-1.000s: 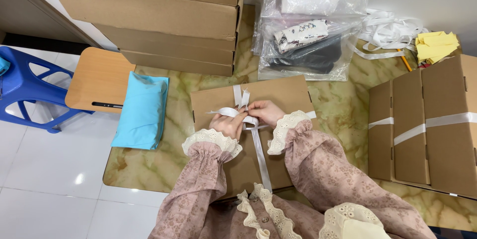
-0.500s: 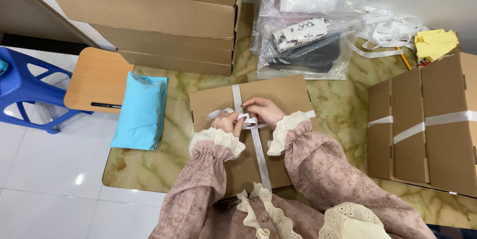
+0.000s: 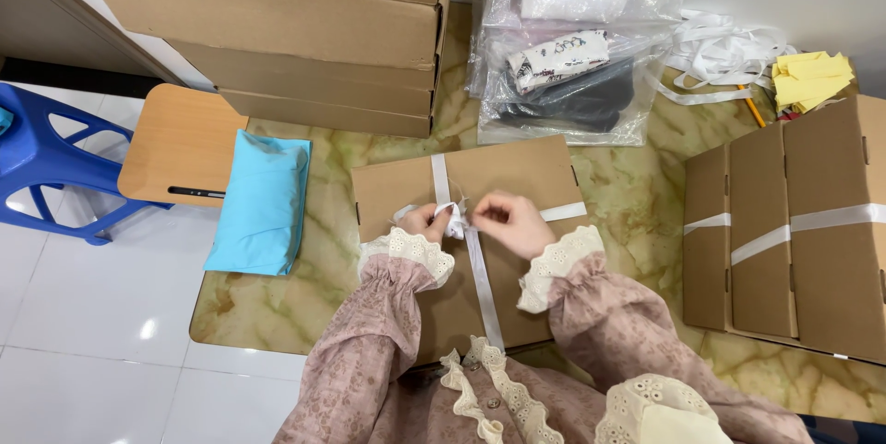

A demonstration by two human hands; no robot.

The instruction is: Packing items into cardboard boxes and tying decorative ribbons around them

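A flat brown cardboard box (image 3: 517, 176) lies on the marbled table in front of me, crossed by a white ribbon (image 3: 482, 287). My left hand (image 3: 426, 222) and my right hand (image 3: 510, 220) meet over the box's middle. Both pinch the ribbon where its bands cross, at a small loop of ribbon between my fingertips. Lace-cuffed pink sleeves cover both wrists.
A stack of large cardboard boxes (image 3: 277, 29) stands at the back left. Clear plastic bags (image 3: 572, 66) with folded fabric lie behind the box, loose white ribbon (image 3: 720, 56) and yellow paper (image 3: 812, 79) beside them. Ribbon-tied boxes (image 3: 794, 232) sit right, a light blue package (image 3: 263, 204) left, a blue stool (image 3: 46, 167) beyond.
The upright ribbon ends above the crossing have been drawn down into a small loop between my fingers. Both hands stayed at the box's middle.
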